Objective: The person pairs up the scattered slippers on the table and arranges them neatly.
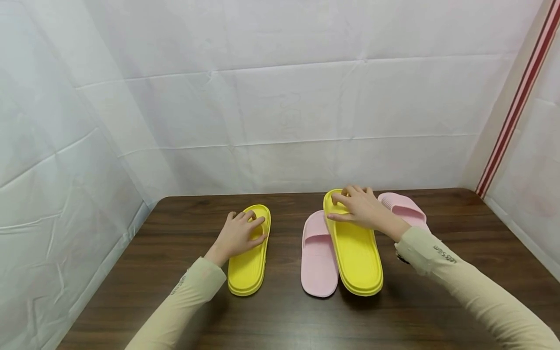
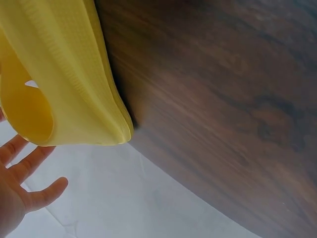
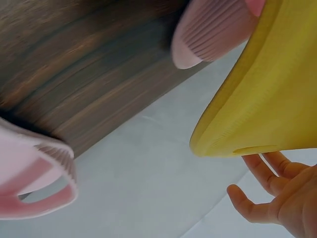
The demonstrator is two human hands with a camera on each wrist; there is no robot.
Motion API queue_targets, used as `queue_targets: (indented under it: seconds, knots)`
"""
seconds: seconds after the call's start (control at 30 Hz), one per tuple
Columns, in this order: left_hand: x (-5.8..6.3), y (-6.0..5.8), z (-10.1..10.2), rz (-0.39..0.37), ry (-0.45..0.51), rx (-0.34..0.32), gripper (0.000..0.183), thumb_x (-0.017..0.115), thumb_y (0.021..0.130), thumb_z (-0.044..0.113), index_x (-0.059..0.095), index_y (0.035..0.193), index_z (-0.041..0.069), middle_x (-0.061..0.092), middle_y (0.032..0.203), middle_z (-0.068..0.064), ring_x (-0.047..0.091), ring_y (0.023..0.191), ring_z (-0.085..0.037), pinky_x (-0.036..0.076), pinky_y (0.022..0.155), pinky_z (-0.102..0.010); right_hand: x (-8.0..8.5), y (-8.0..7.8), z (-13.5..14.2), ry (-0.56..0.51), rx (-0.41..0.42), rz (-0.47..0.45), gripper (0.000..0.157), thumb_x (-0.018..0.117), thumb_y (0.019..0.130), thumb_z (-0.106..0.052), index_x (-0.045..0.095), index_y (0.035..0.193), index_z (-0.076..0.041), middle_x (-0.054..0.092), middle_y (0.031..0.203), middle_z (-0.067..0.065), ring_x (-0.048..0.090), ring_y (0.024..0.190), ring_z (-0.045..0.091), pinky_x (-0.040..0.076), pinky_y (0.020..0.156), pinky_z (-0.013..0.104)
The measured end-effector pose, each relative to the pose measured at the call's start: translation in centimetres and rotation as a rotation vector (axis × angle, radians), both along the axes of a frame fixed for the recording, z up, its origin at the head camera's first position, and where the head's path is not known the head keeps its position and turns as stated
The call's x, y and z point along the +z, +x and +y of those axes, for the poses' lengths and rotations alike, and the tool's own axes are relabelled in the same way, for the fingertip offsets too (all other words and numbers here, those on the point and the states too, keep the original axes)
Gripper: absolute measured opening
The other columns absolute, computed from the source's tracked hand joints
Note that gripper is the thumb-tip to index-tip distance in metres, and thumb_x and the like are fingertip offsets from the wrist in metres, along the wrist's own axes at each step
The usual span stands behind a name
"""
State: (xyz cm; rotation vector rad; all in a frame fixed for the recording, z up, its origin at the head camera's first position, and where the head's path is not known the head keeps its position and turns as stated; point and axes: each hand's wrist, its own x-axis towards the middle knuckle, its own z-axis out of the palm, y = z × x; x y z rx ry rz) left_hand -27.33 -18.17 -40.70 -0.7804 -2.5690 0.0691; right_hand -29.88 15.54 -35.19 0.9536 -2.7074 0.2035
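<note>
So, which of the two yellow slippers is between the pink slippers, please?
The yellow slipper at the right hand; the other yellow slipper is left of both pink slippers.

Bright, even head view; faint sheen on tabletop (image 1: 284, 323); dimmer, softer wrist views

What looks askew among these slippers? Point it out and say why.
The right yellow slipper looks askew: in the head view it slants across the edge of the left pink slipper, while the right hand holds it. Whether the two slippers touch is unclear. I see no damage or spill.
</note>
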Motion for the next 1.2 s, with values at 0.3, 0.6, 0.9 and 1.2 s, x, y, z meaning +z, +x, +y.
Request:
queue_targets:
  seconds: [0.3, 0.6, 0.9, 1.2]
  knots:
    - [0.2, -0.2, -0.9, -0.030, 0.006, 0.013, 0.036, 0.060, 0.080, 0.041, 0.058, 0.110, 0.021, 0.056, 0.097, -0.003, 0.058, 0.084, -0.022, 0.039, 0.084, -0.054, 0.1, 0.1, -1.9, -0.007, -0.002, -0.032, 0.044, 0.051, 0.081, -0.056, 0.050, 0.104, -0.019, 0.052, 0.100, 0.011, 0.047, 0.095, 0.029, 0.030, 0.076, 0.045]
    - [0.3, -0.1, -1.5, -0.051, 0.007, 0.016, 0.039, 0.061, 0.079, 0.042, 0.058, 0.111, 0.021, 0.057, 0.098, -0.003, 0.059, 0.085, -0.021, 0.038, 0.085, -0.054, -0.1, 0.1, -3.6, -0.010, 0.023, -0.055, 0.045, 0.052, 0.081, -0.054, 0.048, 0.106, -0.016, 0.050, 0.097, 0.012, 0.046, 0.093, 0.030, 0.030, 0.077, 0.044]
    - [0.5, 0.0, -1.8, -0.049, 0.019, 0.020, 0.038, 0.060, 0.080, 0.042, 0.059, 0.111, 0.021, 0.058, 0.097, -0.003, 0.059, 0.083, -0.021, 0.038, 0.084, -0.053, -0.3, 0.0, -5.6, 0.007, 0.064, -0.046, 0.047, 0.046, 0.081, -0.057, 0.048, 0.103, -0.016, 0.050, 0.099, 0.011, 0.045, 0.094, 0.028, 0.031, 0.076, 0.042]
    - [0.3, 0.0, -1.8, -0.044, 0.035, 0.005, 0.037, 0.062, 0.079, 0.041, 0.060, 0.109, 0.020, 0.058, 0.096, -0.003, 0.059, 0.081, -0.021, 0.039, 0.084, -0.052, -0.7, 0.0, -7.7, 0.008, 0.066, -0.083, 0.050, 0.044, 0.080, -0.059, 0.048, 0.105, -0.016, 0.047, 0.097, 0.009, 0.042, 0.093, 0.026, 0.028, 0.074, 0.039]
